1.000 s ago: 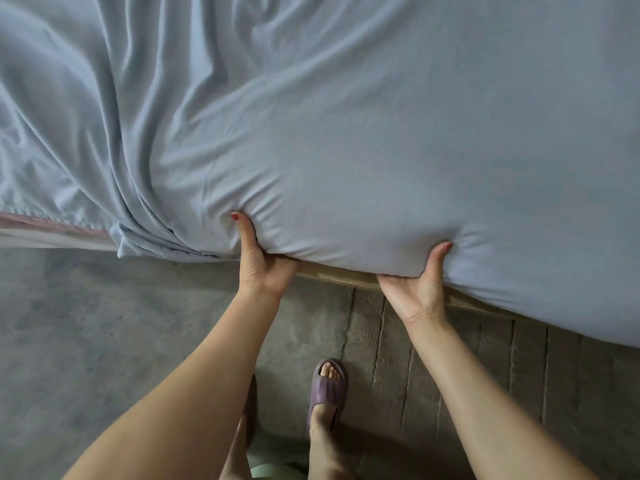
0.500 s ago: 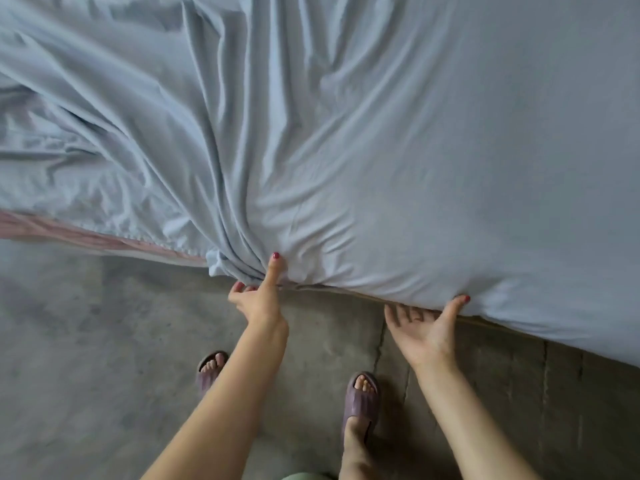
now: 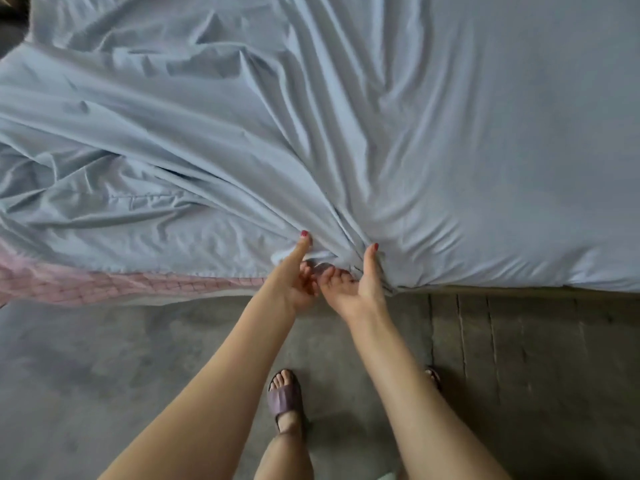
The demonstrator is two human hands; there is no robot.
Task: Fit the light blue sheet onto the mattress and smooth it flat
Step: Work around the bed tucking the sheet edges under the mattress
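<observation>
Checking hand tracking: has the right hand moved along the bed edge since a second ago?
Yes. The right hand has slid left along the bed edge, away from the floor grooves, and now sits beside the left hand.

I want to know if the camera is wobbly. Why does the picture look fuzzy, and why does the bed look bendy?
Head view: soft all over, likely motion blur, so the sheet hem and both hands, left hand and right hand, lack crisp edges; the wide lens bows the mattress edge; light is dim and even, no glare, with soft shadows in the folds.
</observation>
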